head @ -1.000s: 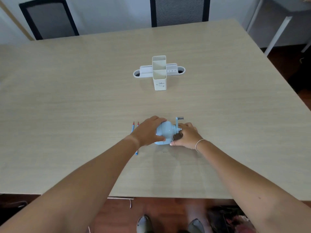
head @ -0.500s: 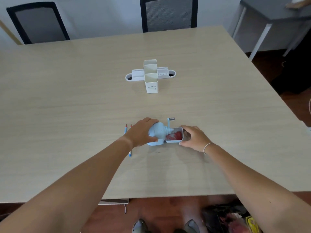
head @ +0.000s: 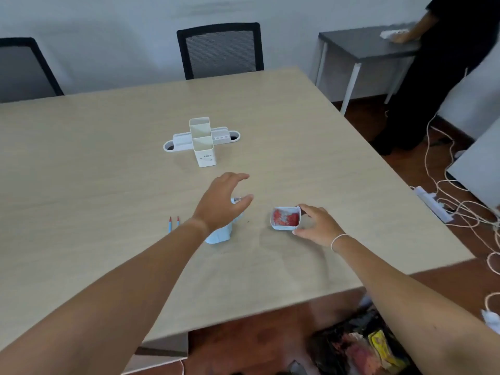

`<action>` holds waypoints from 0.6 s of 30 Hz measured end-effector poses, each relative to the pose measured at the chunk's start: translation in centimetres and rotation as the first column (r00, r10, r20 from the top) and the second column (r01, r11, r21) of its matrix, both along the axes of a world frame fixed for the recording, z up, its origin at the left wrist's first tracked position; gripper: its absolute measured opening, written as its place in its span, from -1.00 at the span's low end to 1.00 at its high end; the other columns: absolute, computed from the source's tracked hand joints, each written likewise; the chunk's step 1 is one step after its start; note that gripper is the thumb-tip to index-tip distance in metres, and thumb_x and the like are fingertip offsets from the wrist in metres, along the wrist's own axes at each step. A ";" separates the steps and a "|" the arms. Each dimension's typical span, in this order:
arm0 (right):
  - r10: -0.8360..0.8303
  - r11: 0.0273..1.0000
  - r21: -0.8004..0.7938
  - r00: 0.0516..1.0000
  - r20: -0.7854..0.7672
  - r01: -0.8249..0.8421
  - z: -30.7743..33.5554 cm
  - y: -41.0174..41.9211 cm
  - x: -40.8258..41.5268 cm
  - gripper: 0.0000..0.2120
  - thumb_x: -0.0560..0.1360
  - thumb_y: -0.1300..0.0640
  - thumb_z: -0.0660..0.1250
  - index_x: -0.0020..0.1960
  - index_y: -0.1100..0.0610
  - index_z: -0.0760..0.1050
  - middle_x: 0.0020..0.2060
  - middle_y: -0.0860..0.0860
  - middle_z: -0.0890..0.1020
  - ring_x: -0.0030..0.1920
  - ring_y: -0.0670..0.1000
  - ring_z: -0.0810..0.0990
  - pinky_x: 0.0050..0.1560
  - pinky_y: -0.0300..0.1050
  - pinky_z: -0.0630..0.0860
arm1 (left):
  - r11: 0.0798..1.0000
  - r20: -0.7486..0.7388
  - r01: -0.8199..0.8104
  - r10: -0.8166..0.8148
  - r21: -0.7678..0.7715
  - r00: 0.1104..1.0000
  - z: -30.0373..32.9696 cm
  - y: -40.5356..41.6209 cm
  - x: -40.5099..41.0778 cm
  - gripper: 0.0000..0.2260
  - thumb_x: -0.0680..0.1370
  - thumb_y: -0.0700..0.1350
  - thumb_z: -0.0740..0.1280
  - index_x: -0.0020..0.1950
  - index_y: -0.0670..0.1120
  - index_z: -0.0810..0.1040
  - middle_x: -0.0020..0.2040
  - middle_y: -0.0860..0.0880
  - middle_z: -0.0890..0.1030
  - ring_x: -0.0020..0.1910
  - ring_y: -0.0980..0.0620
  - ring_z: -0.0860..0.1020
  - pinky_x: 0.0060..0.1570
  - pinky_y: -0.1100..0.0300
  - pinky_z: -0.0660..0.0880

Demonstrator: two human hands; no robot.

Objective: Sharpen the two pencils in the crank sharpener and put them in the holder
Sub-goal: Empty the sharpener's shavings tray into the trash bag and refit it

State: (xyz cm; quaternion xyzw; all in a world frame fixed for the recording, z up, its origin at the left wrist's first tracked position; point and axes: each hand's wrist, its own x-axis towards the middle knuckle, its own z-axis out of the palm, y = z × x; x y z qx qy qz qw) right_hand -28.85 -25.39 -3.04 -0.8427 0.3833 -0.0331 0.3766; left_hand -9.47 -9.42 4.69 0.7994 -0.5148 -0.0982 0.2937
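Note:
The light-blue crank sharpener (head: 219, 235) stands on the wooden table (head: 108, 185), mostly hidden under my left hand (head: 221, 203), which hovers over it with fingers spread. My right hand (head: 316, 226) grips the sharpener's shavings drawer (head: 286, 218), pulled free and resting on the table to the right; it holds red shavings. Two blue pencils (head: 173, 224) with red tips lie side by side left of my left forearm. The white holder (head: 202, 142) with tall central compartments stands farther back.
Two black chairs (head: 220, 50) stand at the far edge. A dark side table (head: 362, 44) stands at the right, with a person in black beside it. Cables and a power strip (head: 433, 204) lie on the floor to the right. Bags sit below the near edge.
My right hand pulled the shavings drawer out of the sharpener and moved it right. My left hand let go of the sharpener body and lifted. The view swung right.

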 end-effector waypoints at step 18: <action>-0.600 0.793 -0.078 0.796 0.075 0.605 0.4 6.1 -20.7 -0.50 0.33 0.10 0.45 0.23 0.10 0.42 0.02 0.07 0.58 0.05 0.04 0.40 -0.02 -0.17 0.32 | 0.736 0.011 0.665 -0.672 0.128 0.741 -4.0 -8.1 -16.6 -0.63 0.54 -0.02 0.32 0.32 -0.05 0.45 0.28 -0.04 0.51 0.27 -0.06 0.45 0.27 0.20 0.31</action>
